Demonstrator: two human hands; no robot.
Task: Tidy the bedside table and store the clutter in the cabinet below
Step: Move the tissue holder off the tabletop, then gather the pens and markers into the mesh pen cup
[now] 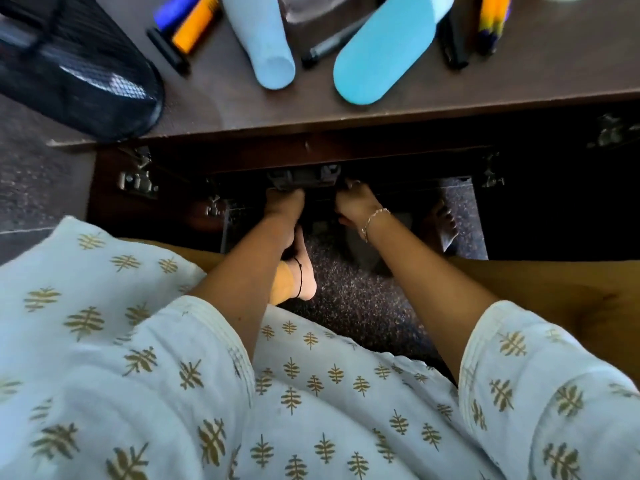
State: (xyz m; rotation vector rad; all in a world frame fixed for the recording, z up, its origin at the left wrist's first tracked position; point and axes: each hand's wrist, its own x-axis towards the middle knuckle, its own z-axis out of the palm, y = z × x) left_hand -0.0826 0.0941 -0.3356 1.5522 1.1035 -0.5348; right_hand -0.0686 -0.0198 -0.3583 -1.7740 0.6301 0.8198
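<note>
The dark wooden bedside table (346, 109) carries clutter: a pale blue bottle (263, 39), a turquoise oval case (384, 57), a black marker (332, 43), blue and orange lighters (187, 19), a black pen (166, 50) and orange-purple pencils (493, 22). The cabinet below stands with both doors swung out. Inside its dark opening sits a grey object (301, 176), only partly visible. My left hand (284, 207) grips its left end with curled fingers. My right hand (353, 202) grips its right end.
A black mesh item (79, 71) overhangs the table's left corner. The left cabinet door (114, 188) and right door (554, 202) flank my arms. My bare foot (298, 268) rests on the speckled floor (353, 299) under my left forearm.
</note>
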